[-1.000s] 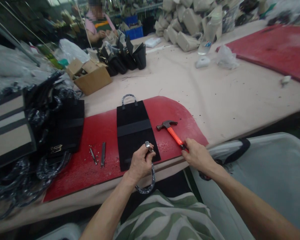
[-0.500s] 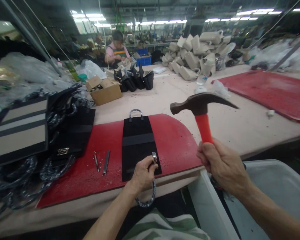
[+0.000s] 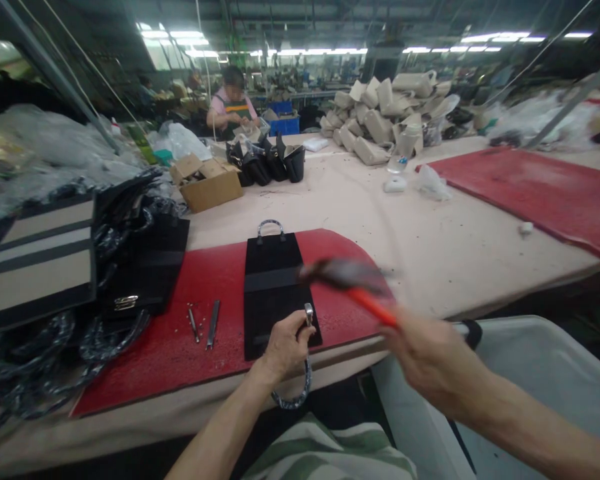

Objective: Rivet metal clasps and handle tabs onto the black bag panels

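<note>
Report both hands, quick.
Left hand: closed, pinching a small silver metal piece near the black panel.
Right hand: closed around the orange-handled hammer, blurred.

My hammer [image 3: 350, 277] and right hand [image 3: 425, 350] are blurred.
My left hand [image 3: 286, 343] covers part of the black panel's [image 3: 273, 290] near edge and most of a shiny piece [image 3: 309, 312], too small to identify; by the tabletop's [image 3: 350, 200] right edge, the red board [image 3: 535, 193] runs out of view.

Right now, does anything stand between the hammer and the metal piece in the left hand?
Nothing visible does. The hammer, blurred in the right hand, has open air towards the metal piece, whose top sticks out above the left hand.
</note>
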### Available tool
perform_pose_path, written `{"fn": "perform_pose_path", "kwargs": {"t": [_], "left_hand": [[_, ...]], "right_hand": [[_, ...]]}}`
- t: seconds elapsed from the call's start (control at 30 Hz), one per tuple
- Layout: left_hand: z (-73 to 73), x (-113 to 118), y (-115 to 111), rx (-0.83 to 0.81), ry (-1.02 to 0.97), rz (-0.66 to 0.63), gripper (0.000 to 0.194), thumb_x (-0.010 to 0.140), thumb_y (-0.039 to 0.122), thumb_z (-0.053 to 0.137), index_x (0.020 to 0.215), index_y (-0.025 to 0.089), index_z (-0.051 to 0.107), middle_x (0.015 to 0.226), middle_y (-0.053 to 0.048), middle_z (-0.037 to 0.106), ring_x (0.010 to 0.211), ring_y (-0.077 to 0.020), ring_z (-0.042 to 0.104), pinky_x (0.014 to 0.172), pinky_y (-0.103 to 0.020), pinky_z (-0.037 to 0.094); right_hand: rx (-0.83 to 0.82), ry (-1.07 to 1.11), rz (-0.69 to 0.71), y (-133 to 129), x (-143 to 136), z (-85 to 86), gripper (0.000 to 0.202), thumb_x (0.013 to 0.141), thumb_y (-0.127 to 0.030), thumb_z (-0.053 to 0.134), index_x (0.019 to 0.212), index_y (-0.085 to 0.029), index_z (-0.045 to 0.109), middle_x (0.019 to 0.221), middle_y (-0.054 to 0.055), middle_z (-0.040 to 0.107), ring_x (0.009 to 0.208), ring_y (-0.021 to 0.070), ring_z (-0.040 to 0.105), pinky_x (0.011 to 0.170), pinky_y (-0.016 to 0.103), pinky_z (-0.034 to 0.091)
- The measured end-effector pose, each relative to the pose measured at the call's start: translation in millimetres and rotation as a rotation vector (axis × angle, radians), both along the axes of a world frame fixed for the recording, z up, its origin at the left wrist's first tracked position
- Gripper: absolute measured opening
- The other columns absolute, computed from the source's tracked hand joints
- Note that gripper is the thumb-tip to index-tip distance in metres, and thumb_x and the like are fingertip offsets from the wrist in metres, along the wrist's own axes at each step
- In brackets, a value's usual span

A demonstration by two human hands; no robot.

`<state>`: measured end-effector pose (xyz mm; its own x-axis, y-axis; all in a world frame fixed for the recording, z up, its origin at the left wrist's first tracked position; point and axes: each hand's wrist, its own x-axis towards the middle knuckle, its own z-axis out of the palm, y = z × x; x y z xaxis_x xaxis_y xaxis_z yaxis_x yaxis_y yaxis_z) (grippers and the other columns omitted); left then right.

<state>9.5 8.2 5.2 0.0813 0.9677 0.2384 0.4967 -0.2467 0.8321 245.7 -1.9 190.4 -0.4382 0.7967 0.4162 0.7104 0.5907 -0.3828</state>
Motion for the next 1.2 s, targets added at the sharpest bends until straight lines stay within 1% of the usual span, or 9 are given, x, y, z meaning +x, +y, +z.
{"fn": "perform_pose_path", "kwargs": {"t": [0.13,0.27,0.4,0.5,0.6,0.73,0.93,1.07,1.2], "left_hand": [[-0.2,0.8,-0.5,0.011,-0.016,-0.011,0.017,0.087,0.015,0.057,0.099,0.021,0.067,0.093,-0.003,0.07,0.083,-0.0159,0.065,0.083,-0.028,0.051],[-2.6,0.0,0.4,0.033,-0.024,-0.014,0.015,0.086,0.015,0.058,0.097,0.02,0.067,0.092,-0.003,0.069,0.082,-0.0157,0.065,0.081,-0.027,0.051],[-0.5,-1.1,0.5,0.047,-0.035,-0.031,0.013,0.087,0.015,0.057,0.095,0.02,0.066,0.092,-0.003,0.068,0.084,-0.0158,0.064,0.082,-0.028,0.051],[5.2,-0.4,-0.4,0.051,-0.036,-0.037,0.011,0.088,0.015,0.056,0.094,0.019,0.064,0.094,-0.004,0.068,0.086,-0.0163,0.063,0.084,-0.029,0.05],[11.3,1.2,-1.4,0.032,-0.041,-0.027,0.01,0.09,0.016,0.056,0.095,0.02,0.063,0.097,-0.004,0.068,0.089,-0.0162,0.063,0.086,-0.029,0.05],[10.8,1.4,-2.8,0.035,-0.032,-0.03,0.012,0.091,0.016,0.055,0.1,0.02,0.062,0.1,-0.004,0.068,0.093,-0.0164,0.064,0.088,-0.029,0.051],[-3.4,2.4,-6.0,0.141,0.008,-0.069,0.022,0.091,0.015,0.052,0.108,0.021,0.064,0.114,-0.007,0.07,0.108,-0.0194,0.066,0.098,-0.034,0.052],[4.5,-8.9,4.7,0.001,-0.294,0.222,0.018,0.093,0.031,0.055,0.099,0.018,0.066,0.102,-0.008,0.073,0.094,-0.0208,0.071,0.086,-0.036,0.058],[29.9,-59.8,14.0,-0.091,-0.529,0.526,0.035,0.085,0.05,0.062,0.092,0.015,0.064,0.092,-0.008,0.072,0.082,-0.0215,0.072,0.08,-0.039,0.059]], "right_hand": [[-0.316,-0.275,-0.063,7.9,17.6,-41.9,0.03,0.099,-0.039,0.034,0.077,-0.023,0.047,0.056,0.0,0.053,0.045,0.0156,0.046,0.049,0.03,0.025],[-0.504,-0.243,-0.134,34.5,29.1,-76.7,0.036,0.101,-0.04,0.03,0.073,-0.023,0.046,0.062,0.001,0.056,0.057,0.0163,0.053,0.057,0.028,0.035],[-0.465,-0.297,-0.285,66.5,21.9,-118.1,0.028,0.098,-0.03,0.037,0.076,-0.02,0.053,0.068,0.004,0.059,0.063,0.0181,0.055,0.061,0.029,0.038],[-0.351,-0.3,-0.333,75.8,5.9,-136.1,0.018,0.092,-0.023,0.046,0.101,-0.013,0.059,0.1,0.016,0.064,0.09,0.0263,0.058,0.076,0.036,0.042],[-0.188,-0.202,-0.208,68.6,-17.6,-144.9,0.031,0.091,-0.023,0.052,0.12,-0.014,0.057,0.126,0.019,0.056,0.112,0.0318,0.051,0.092,0.044,0.04],[-0.119,-0.063,0.095,48.1,-50.5,-164.7,0.037,0.088,-0.023,0.057,0.125,-0.017,0.057,0.129,0.015,0.056,0.119,0.0293,0.049,0.102,0.045,0.037],[-0.175,-0.112,0.116,35.9,-64.6,-184.7,0.046,0.088,-0.028,0.062,0.132,-0.016,0.056,0.136,0.016,0.052,0.125,0.0306,0.043,0.11,0.049,0.029],[-0.198,-0.114,0.132,39.0,-60.7,-180.0,0.05,0.086,-0.029,0.067,0.133,-0.016,0.057,0.136,0.016,0.052,0.124,0.0315,0.044,0.109,0.051,0.032],[-0.195,-0.114,0.126,39.9,-59.6,-178.4,0.053,0.083,-0.029,0.071,0.133,-0.015,0.057,0.137,0.017,0.052,0.124,0.0326,0.044,0.11,0.051,0.031]]}}
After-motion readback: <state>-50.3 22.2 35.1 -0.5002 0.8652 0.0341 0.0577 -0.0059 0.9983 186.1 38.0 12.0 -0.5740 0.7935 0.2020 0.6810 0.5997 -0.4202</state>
